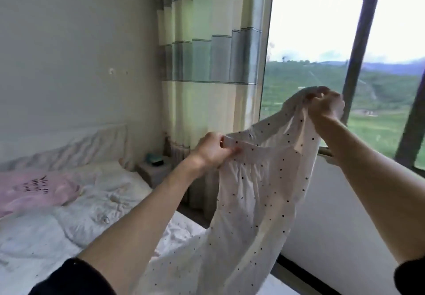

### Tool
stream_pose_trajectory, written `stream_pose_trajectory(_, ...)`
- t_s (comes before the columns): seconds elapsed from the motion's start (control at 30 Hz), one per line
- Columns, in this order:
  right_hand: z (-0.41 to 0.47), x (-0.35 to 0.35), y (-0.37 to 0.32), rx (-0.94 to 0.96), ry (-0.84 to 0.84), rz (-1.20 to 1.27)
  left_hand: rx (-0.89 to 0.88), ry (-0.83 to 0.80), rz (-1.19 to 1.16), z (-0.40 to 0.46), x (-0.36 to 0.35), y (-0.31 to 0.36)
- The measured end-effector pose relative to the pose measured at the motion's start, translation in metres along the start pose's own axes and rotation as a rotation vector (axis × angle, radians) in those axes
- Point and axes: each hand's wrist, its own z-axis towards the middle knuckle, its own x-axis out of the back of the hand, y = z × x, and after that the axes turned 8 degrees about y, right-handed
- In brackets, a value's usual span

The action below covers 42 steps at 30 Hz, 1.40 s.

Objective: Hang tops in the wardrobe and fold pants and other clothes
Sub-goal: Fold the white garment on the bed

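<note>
Head view: both hands held the dotted garment (pixel 257 193) up by the window (pixel 322 42), left hand (pixel 212 151) pinching its top edge, right hand (pixel 325 105) gripping bunched cloth higher, hem trailing over the bed (pixel 69 221).

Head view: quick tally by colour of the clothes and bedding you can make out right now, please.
White with dark dots: 1, the garment held up by the left hand and right hand.
Pink: 1, the pink cloth lying on the bed.
Plain white: 1, the rumpled bedding.
Total: 3.
</note>
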Motion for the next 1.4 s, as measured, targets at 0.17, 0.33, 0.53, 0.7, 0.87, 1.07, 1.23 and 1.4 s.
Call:
stream_pose_trajectory(0.17,0.013,0.032,0.051,0.017,-0.051,-0.081,0.032,-0.090,-0.139,0.004,-0.036,-0.003)
stream_pose_trajectory(0.33,-0.031,0.018,0.086,-0.030,-0.312,0.027,0.183,-0.155,-0.158,-0.024,-0.024,-0.059)
stream_pose_trajectory(0.53,-0.173,-0.018,0.158,-0.124,-0.790,-0.134,0.543,-0.322,-0.059,-0.127,-0.006,-0.186)
stream_pose_trajectory(0.7,-0.280,-0.061,0.170,-0.127,-1.284,-0.238,0.870,-0.541,-0.089,-0.205,0.047,-0.260)
stream_pose_trajectory(0.87,-0.346,-0.126,0.131,0.021,-1.607,-0.348,1.043,-0.482,-0.172,-0.242,0.123,-0.298)
stream_pose_trajectory(1.07,-0.430,-0.223,0.077,0.186,-1.426,-0.228,0.995,0.355,-0.028,-0.264,0.202,-0.365)
stream_pose_trajectory(1.23,-0.500,-0.270,0.070,0.249,-1.372,-0.126,0.947,0.778,0.130,-0.274,0.209,-0.427)
stream_pose_trajectory(1.4,-0.587,-0.199,0.162,0.556,-1.675,-0.320,1.298,0.529,-0.030,-0.338,0.130,-0.468)
